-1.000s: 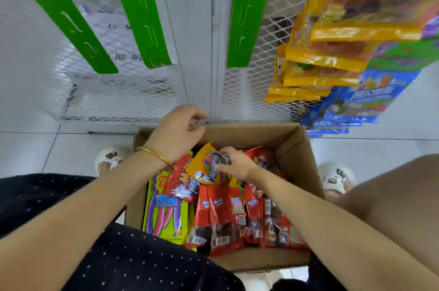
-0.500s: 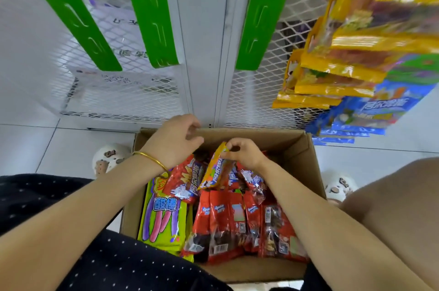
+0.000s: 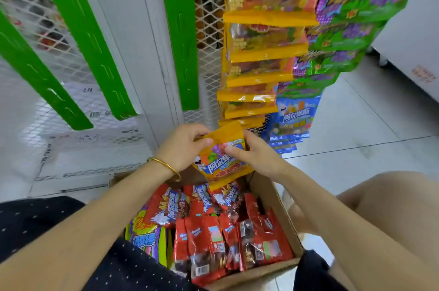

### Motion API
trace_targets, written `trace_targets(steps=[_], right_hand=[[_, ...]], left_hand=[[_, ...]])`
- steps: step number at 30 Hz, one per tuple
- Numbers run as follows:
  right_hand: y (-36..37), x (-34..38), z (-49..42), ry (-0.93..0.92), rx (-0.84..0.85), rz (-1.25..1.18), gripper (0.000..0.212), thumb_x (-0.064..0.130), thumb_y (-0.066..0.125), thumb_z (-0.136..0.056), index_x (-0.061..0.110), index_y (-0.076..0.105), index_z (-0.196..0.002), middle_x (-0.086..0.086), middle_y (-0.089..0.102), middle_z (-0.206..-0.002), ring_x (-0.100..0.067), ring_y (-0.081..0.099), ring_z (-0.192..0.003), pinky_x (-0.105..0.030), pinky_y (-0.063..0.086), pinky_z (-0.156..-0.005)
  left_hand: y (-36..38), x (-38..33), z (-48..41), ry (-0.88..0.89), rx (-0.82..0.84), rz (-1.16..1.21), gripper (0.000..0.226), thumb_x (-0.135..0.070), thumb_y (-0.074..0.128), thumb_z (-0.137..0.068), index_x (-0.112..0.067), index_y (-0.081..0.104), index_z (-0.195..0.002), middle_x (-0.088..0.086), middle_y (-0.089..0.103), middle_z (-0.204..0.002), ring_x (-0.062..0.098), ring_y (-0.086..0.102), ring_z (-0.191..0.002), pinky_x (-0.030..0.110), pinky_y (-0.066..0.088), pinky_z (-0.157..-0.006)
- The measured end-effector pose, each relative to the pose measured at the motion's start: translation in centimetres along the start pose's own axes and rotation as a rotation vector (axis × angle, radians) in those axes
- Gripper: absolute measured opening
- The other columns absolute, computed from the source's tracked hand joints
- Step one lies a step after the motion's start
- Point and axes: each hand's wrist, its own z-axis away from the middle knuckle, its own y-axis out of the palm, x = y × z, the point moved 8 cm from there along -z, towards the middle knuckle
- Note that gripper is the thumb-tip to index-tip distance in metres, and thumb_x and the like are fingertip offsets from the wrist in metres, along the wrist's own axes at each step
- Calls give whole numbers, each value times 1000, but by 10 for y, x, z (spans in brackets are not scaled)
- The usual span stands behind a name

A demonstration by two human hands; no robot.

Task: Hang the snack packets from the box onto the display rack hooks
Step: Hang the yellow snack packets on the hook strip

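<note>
A yellow snack packet [image 3: 219, 160] with blue lettering is held above the far end of the cardboard box [image 3: 282, 219]. My left hand [image 3: 183, 148], with a gold bangle on the wrist, grips the packet's upper left edge. My right hand [image 3: 254, 155] pinches its right side. The box holds several red packets [image 3: 213, 231] and a green-purple one [image 3: 147, 241]. Just beyond the held packet hangs a column of yellow packets [image 3: 259, 53] on the white mesh display rack [image 3: 209, 6].
Green and purple packets [image 3: 351, 29] and blue packets [image 3: 294, 115] hang to the right of the yellow column. Green hanging strips [image 3: 85, 36] run down the rack at left and centre. White tiled floor [image 3: 368, 124] lies to the right. My knees flank the box.
The yellow packet has come up out of the box, and both hands now hold it near the bottom of the yellow column. The view has tilted upward toward the rack.
</note>
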Motion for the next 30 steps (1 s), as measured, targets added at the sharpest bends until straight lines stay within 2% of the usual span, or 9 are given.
trace_targets(steps=[2, 5, 7, 12, 17, 20, 23, 26, 30], right_hand=[[-16, 29, 11, -73, -76, 3, 7, 22, 58, -91, 25, 59, -97, 3, 67, -91, 1, 62, -78, -17, 49, -68], [-40, 74, 27, -170, -171, 2, 11, 23, 58, -90, 27, 59, -101, 2, 68, -92, -7, 65, -82, -27, 54, -73], [-58, 108, 38, -258, -247, -7, 10, 23, 59, -90, 30, 59, -97, 7, 67, -86, -10, 63, -77, -33, 54, -69], [-111, 200, 64, -526, -571, 85, 26, 12, 61, -88, 30, 54, -70, 26, 61, -65, 8, 54, -61, -8, 39, -58], [-154, 286, 79, -696, -784, 275, 37, 14, 65, -86, 30, 41, -64, 27, 53, -62, 7, 45, -54, -7, 32, -52], [-175, 328, 76, -774, -863, 234, 22, 13, 66, -85, 26, 49, -89, 15, 62, -66, 2, 56, -62, -13, 42, -61], [-185, 366, 71, -828, -912, 249, 33, 7, 61, -87, 29, 39, -101, 0, 60, -67, -5, 57, -58, -20, 44, -62], [-184, 396, 57, -856, -949, 480, 20, -4, 52, -84, 11, 55, -97, -2, 54, -73, -12, 55, -68, -24, 39, -64], [-185, 411, 31, -872, -963, 592, 29, -5, 43, -79, 6, 67, -90, -8, 50, -86, -24, 52, -74, -30, 41, -66]], left_hand=[[-15, -32, -4, 53, -3, 31, 9, -11, 60, -88, -18, 63, -82, 3, 66, -83, 15, 62, -79, 31, 50, -75], [-42, -81, -8, 117, -1, 72, 4, -10, 62, -86, -14, 63, -88, -6, 62, -81, -2, 56, -71, 11, 47, -65], [-58, -113, -9, 168, 17, 54, 3, -11, 64, -84, -14, 64, -85, -5, 63, -79, -3, 56, -68, 13, 47, -65], [-110, -206, -10, 335, -67, -37, 10, -15, 66, -83, -22, 63, -77, -13, 60, -72, -5, 56, -61, 5, 42, -59], [-211, -279, -14, 502, -535, 95, 12, -15, 60, -88, -24, 61, -80, -5, 66, -80, 16, 64, -76, 37, 54, -75], [-251, -308, -29, 537, -701, 97, 17, -15, 57, -89, -10, 60, -105, -1, 61, -92, 13, 59, -83, 44, 53, -83], [-266, -324, -54, 485, -640, 154, 27, -26, 57, -84, -11, 55, -106, 9, 64, -98, 21, 64, -88, 47, 53, -83], [-269, -336, -73, 440, -539, 224, 19, -18, 52, -91, -6, 54, -106, 17, 65, -100, 19, 64, -76, 36, 55, -78], [-273, -351, -81, 430, -469, 94, 12, -21, 50, -95, -12, 58, -94, 10, 63, -88, 12, 58, -68, 29, 51, -76]])
